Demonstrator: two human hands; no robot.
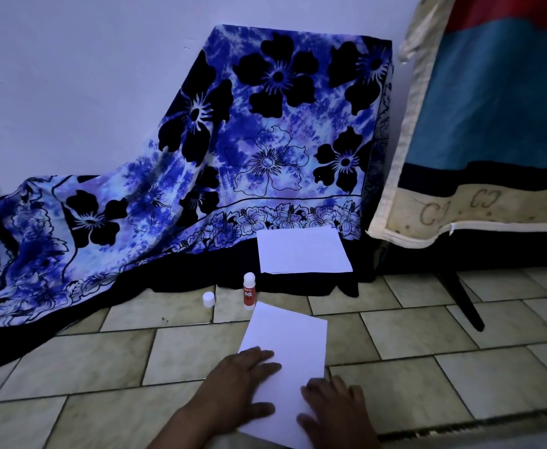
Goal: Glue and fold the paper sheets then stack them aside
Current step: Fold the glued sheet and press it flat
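Two hands lie flat on one white paper sheet [286, 358] on the tiled floor [103, 361]; the left hand [236, 384] rests open, fingers spread, on the sheet's near-left part, and the right hand [333, 406] rests open on its near-right corner, neither gripping anything; the sheet's long axis runs away from the person, tilted slightly so its far end points toward the glue stick [249, 291]; that stick stands upright and uncapped just beyond the sheet's far-left corner, nearly touching it, with its white cap [208, 299] standing apart to its left; judged from this, the left hand is the nearer one to reach forward for the glue, while the right can pin the sheet; a second white sheet or stack [303, 251] lies farther off on the dark hem of the flowered blue cloth [201, 150], well apart from both hands, straight ahead and a little right; whether the near sheet is already folded cannot be told.
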